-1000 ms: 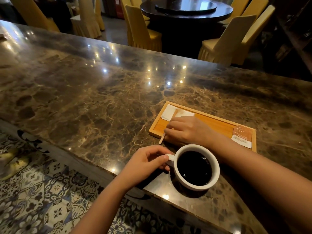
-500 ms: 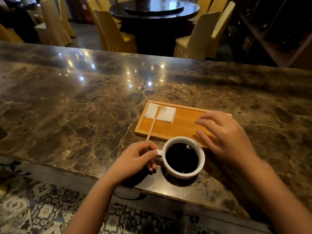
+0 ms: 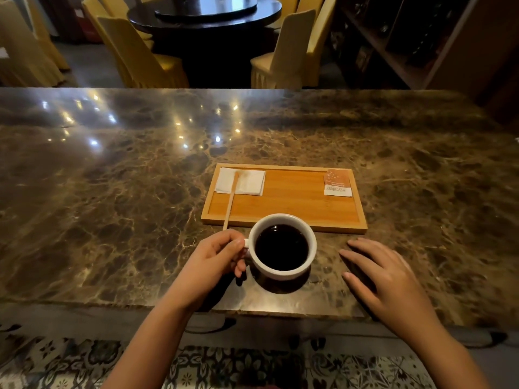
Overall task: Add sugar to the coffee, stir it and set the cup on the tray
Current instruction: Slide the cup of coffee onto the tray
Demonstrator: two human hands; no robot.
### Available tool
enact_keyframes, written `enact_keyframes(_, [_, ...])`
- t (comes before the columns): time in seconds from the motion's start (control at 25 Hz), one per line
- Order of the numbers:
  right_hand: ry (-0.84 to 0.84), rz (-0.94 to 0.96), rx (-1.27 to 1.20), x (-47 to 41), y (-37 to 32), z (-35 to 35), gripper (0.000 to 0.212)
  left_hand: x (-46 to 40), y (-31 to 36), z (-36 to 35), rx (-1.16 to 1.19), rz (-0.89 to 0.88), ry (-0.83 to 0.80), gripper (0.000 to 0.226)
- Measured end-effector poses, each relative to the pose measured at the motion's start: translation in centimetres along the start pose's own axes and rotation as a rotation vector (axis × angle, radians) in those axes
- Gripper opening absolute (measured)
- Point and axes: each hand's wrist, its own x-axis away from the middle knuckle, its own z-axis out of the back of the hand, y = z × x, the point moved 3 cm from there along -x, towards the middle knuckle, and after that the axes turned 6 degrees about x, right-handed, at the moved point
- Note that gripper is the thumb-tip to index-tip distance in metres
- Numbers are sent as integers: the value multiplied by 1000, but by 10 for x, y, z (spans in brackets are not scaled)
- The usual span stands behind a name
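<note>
Left hand (image 3: 213,262) pinches the cup (image 3: 282,247) handle. Right hand (image 3: 384,279) lies flat, open and empty, just right of it.

Only print in sight sitting on the orange sugar packet (image 3: 337,183) at the far right corner of the wooden tray (image 3: 283,217): a small dark line along its white lower strip, upside down and too tiny to read, plus scattered white specks above, nothing else legible anywhere.
</note>
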Motion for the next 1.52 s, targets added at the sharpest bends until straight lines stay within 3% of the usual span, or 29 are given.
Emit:
enact_keyframes(0.32, [7,-20,-4,0,3,-3,38,0,25,-6,125,-48,100,23])
enact_keyframes(0.56, [11,-21,-19,2,4,-4,44,-31,66,-4,241,-101,81,24])
enact_keyframes(0.96, [62,-4,-14,2,4,-3,41,-107,58,-5,174,39,-2,42])
enact_keyframes(1.52, [48,-6,-12,3,4,-3,38,-131,40,-7,176,153,-37,30])
